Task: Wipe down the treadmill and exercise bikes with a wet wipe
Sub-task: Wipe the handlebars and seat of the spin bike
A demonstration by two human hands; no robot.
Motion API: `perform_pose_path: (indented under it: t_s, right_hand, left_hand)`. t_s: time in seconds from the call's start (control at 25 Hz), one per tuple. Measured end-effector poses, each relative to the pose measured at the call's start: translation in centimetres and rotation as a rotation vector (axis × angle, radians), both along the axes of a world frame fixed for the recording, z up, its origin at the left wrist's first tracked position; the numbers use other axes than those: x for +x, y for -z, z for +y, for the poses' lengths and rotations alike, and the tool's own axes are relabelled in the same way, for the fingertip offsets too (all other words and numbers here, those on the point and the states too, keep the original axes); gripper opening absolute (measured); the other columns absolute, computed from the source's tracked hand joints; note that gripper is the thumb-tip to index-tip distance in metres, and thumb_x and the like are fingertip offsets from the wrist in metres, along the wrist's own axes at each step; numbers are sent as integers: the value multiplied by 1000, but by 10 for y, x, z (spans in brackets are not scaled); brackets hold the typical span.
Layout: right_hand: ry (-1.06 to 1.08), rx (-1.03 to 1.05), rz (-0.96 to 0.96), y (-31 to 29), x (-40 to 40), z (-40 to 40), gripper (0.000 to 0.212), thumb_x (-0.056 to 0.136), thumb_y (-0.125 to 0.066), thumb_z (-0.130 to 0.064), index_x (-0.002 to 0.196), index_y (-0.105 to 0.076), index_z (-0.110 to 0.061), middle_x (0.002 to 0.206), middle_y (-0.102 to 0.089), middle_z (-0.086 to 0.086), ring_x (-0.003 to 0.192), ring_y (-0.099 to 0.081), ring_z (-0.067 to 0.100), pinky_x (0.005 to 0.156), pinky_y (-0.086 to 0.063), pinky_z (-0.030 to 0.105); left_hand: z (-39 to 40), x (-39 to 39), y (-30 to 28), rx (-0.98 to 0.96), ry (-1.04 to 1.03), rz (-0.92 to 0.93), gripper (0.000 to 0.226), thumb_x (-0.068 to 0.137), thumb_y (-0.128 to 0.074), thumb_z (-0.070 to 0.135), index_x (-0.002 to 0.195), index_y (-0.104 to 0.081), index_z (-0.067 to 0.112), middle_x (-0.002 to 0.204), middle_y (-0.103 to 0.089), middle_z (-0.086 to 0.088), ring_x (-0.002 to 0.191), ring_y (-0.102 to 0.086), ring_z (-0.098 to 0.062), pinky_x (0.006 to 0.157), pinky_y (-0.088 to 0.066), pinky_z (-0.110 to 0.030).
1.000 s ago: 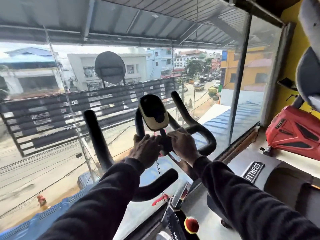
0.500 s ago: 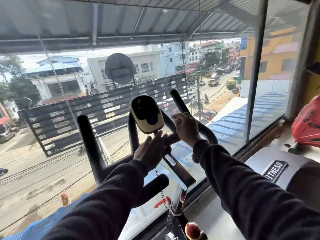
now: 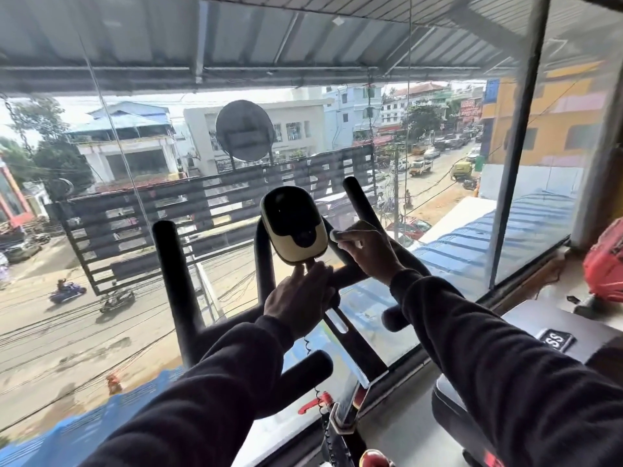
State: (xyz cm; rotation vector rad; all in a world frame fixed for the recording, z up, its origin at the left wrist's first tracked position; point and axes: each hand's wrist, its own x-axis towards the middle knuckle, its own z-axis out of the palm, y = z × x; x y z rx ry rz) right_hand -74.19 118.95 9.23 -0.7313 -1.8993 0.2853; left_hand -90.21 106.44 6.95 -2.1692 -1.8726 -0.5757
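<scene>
wet wipe point(image 3: 334, 235): small white wad, showing just at the right edge of the bike console point(image 3: 294, 226), touching or all but touching its cream rim. right hand point(image 3: 367, 251) is pinching the wipe, fingers curled round it, most of the wipe hidden in the grasp. console is sitting upright, tilted a little, black face above and cream below, on its stem at the middle of the exercise bike handlebars point(image 3: 175, 284).

left hand point(image 3: 298, 299) is reaching up under the console, fingers straight and relaxed, grasping nothing; one fingertip is touching the console's lower edge, the palm lying over the handlebar centre. both arms are in dark sleeves point(image 3: 505, 375).

black foam grips are standing up left and right of the console; a lower grip is pointing toward the camera. a coiled cord point(image 3: 317, 392) is hanging beneath, near a red lever point(image 3: 313, 403).

bike is facing a glass window point(image 3: 118, 163). right: grey treadmill hood point(image 3: 526, 318) with a partly hidden label, and a red object point(image 3: 605, 264) on the sill.
</scene>
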Motion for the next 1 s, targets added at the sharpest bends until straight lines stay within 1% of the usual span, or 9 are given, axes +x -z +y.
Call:
perform_pose_path:
  t_s: [0.08,0.16,0.32,0.48,0.6,0.72,0.8,0.92,1.0]
  right_hand:
    - [25,56,-8,-10,-14,-1,16,85,-72,-11,100,-77,-13,90,-64,0,85,-63,12,84,-52,32]
    - [33,94,-32,-9,-17,-5,17,84,-71,-7,99,-76,-11,93,-64,5,87,-64,19,83,-52,34]
    - [-56,260,-288,9,15,-2,20,79,-72,-3,93,-76,-17,95,-62,-7,92,-61,15,85,-53,33]
    - [72,215,-245,0,-4,-7,23,86,-69,-7,107,-74,-18,97,-60,-7,93,-59,15,83,-53,31]
    - [22,347,-375,13,11,-9,15,80,-66,-4,89,-73,-14,91,-60,-3,88,-56,20,78,-52,41]
    - [100,310,-367,3,9,-12,19,78,-71,-4,94,-76,-14,88,-61,0,90,-57,23,81,-52,37]
    - [120,244,-316,3,-3,-18,21,78,-68,0,96,-75,-9,88,-61,3,92,-57,25,82,-52,34]
    - [74,260,-354,16,12,-21,23,81,-54,-16,88,-74,-7,79,-58,2,84,-52,22,75,-51,37]
    - [86,202,-331,17,21,-17,22,84,-56,-17,93,-75,-11,81,-57,-1,81,-53,18,76,-49,34]
  left_hand:
    - [2,4,-3,5,-5,-9,23,95,-41,48,113,-44,35,108,-50,3,89,-59,-26,70,-54,-43]
    - [2,6,-4,-10,-8,24,25,92,-34,52,107,-45,35,105,-49,5,89,-58,-25,69,-53,-43]
    - [1,5,-1,6,-19,24,29,92,-33,52,111,-45,34,111,-49,2,90,-59,-29,71,-54,-45]
    - [2,8,-1,2,-41,24,41,86,-22,59,111,-43,34,110,-49,3,91,-59,-28,69,-53,-44]
    - [-4,10,-4,8,-53,27,38,92,-29,57,116,-45,32,115,-47,2,94,-59,-30,66,-47,-39]
    - [-11,16,-10,30,-59,48,25,100,-43,45,117,-49,28,116,-47,0,95,-57,-28,66,-36,-36]
    - [-14,18,-12,30,-50,55,24,100,-44,43,116,-50,27,115,-48,0,97,-57,-27,67,-36,-36]
    - [-11,16,-9,8,-54,30,27,100,-44,44,120,-48,27,118,-49,-3,94,-59,-28,65,-37,-36]
    - [-11,14,-8,23,-54,30,26,100,-44,45,120,-47,29,119,-49,-3,93,-59,-29,65,-39,-36]
